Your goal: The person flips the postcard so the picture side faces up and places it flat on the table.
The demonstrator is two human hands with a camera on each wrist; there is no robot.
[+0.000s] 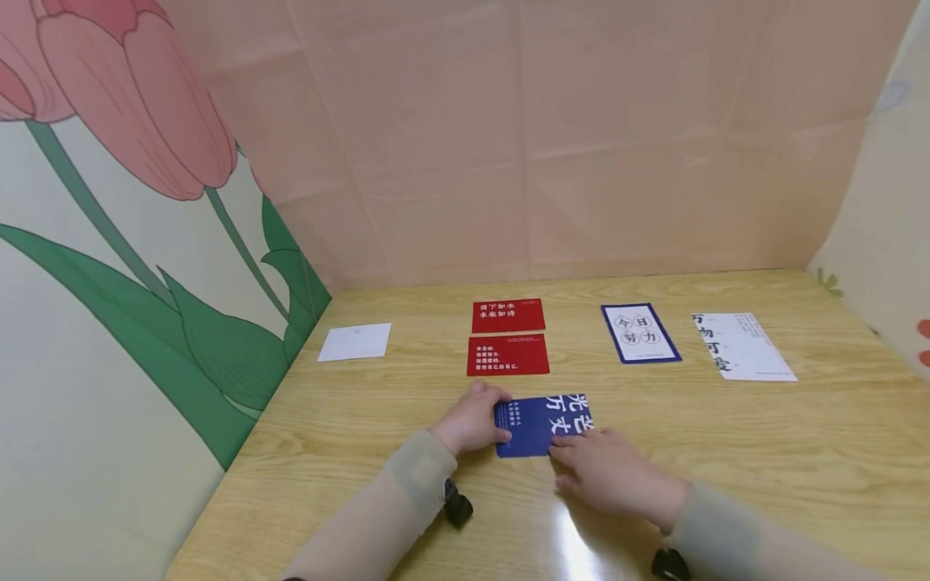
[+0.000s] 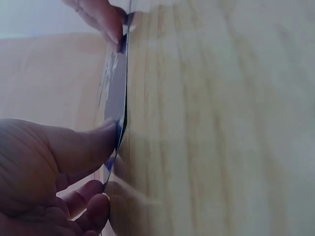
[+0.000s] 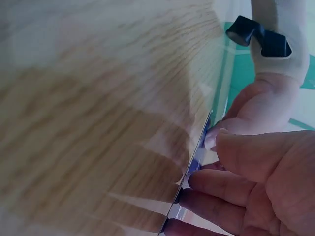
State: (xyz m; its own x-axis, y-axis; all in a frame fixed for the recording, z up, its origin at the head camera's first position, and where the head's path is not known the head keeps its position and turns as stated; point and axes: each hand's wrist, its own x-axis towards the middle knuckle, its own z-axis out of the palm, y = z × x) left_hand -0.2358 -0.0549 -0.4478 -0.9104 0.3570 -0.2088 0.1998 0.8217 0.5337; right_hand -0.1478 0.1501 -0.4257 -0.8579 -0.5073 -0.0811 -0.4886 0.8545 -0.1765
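Note:
A blue card [image 1: 525,428] with white Chinese characters lies in front of me on the wooden table. At its left end my left hand [image 1: 474,420] pinches it, thumb on the upper face and fingers at the edge; the left wrist view shows that end of the card [image 2: 118,132] tilted slightly up off the wood. My right hand [image 1: 610,468] rests its extended fingertips on the card's right part, covering some of the printing. From the right wrist, the fingers [image 3: 216,204] reach over the card's edge and the thumb stays apart from it.
Two red cards [image 1: 508,315] [image 1: 508,355] lie one behind the other beyond the blue card. A plain white card [image 1: 354,342] is at the left. To the right are a blue-bordered card [image 1: 641,332] and a white card with black characters [image 1: 748,347]. A pink cloth [image 1: 523,145] hangs behind.

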